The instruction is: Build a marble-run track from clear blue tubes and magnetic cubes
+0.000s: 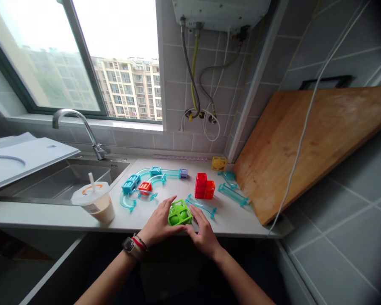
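Near the counter's front edge, green open-frame toy blocks (pixel 180 213) sit between my two hands. My left hand (pixel 161 220) is wrapped round their left side, fingers behind and thumb in front. On the right side my right hand (pixel 203 228) closes against them with fingertips and thumb. Just behind my right hand lies a clear teal curved track piece (pixel 201 206). Stacked red cube blocks (pixel 204 186) stand a little farther back. To the left, clear teal track pieces join blue blocks (pixel 131 184), a purple block (pixel 183 173) and an orange-red block (pixel 145 188).
A lidded drink cup with a straw (pixel 95 201) stands at the left by the sink (pixel 120 168) and faucet (pixel 82 123). At the back right are a yellow block (pixel 219 163), more teal tracks (pixel 233 195) and a leaning wooden board (pixel 305 140) with a white cord (pixel 301 140) hanging before it.
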Demonstrator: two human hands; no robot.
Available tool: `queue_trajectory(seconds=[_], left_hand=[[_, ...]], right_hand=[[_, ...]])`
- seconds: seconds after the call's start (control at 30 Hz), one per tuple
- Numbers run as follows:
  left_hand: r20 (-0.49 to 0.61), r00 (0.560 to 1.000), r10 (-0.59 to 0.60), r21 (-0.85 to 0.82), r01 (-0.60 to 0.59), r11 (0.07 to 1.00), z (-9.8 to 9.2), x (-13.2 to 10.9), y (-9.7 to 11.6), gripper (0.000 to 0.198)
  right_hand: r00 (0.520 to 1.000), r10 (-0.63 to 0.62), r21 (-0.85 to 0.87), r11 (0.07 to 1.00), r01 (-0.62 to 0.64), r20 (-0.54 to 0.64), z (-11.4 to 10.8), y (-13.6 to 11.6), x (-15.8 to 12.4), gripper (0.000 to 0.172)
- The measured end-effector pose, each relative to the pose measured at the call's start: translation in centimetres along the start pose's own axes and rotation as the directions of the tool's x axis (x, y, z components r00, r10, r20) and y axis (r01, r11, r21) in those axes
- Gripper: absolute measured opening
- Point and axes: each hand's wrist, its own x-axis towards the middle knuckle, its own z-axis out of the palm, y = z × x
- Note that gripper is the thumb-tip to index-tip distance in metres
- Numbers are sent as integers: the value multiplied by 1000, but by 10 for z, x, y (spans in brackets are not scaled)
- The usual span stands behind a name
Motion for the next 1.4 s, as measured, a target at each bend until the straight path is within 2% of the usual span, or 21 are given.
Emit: queue_trajectory(seconds=[0.07,0.17,0.27,0.4,0.47,0.53,0.6,0.67,0.73,0.83,0.93,1.03,1.13,1.27,1.4], left_hand=[[128,991,-50,148,30,989,-6,19,11,105],[303,946,-118,316,18,948,-13,46,22,105],[332,942,-50,354,-76,932,-29,61,29,98],[233,965,121,294,-188,937,-74,73,43,85],[115,981,156,303,-185,935,-96,86,50,84],[-42,982,186,348,-160,924,-109,110,54,87],[-129,967,220,421,-148,895,-110,146,55,94],[-88,967,239,500,-165,850,-101,192,54,98],[-17,964,265,590,-204,781,-82,239,50,101],[47,947,318,680,-264,685,-41,301,36,100],[177,920,349,704,-366,608,6,340,14,97],[283,897,340,677,-438,591,44,358,-11,100],[301,895,330,663,-445,602,61,362,-33,100],[319,881,348,648,-471,599,59,354,-47,81],[293,874,388,587,-485,648,52,342,-42,69]], right_hand=[[996,38,97,995,-30,-79,3,2,-8,57],[986,78,192,980,-48,-150,5,-1,-9,48],[983,109,254,965,-68,-151,1,-4,-6,42],[989,119,316,945,-84,-93,-7,-5,-8,36],[992,118,330,939,-98,-41,-10,-7,-8,30],[992,126,315,940,-128,25,-13,-8,-4,26],[984,151,274,946,-171,92,-15,-9,3,24],[973,189,239,946,-218,135,-18,-9,12,24],[961,226,242,935,-260,158,-20,-7,19,25],[954,248,270,919,-286,167,-22,-5,21,26],[952,261,272,915,-297,162,-21,-2,17,28],[954,252,283,914,-290,162,-19,2,13,32],[962,217,271,928,-257,167,-18,7,11,33],[964,195,242,941,-236,181,-17,9,10,32],[966,190,231,946,-228,177,-18,7,10,32]])
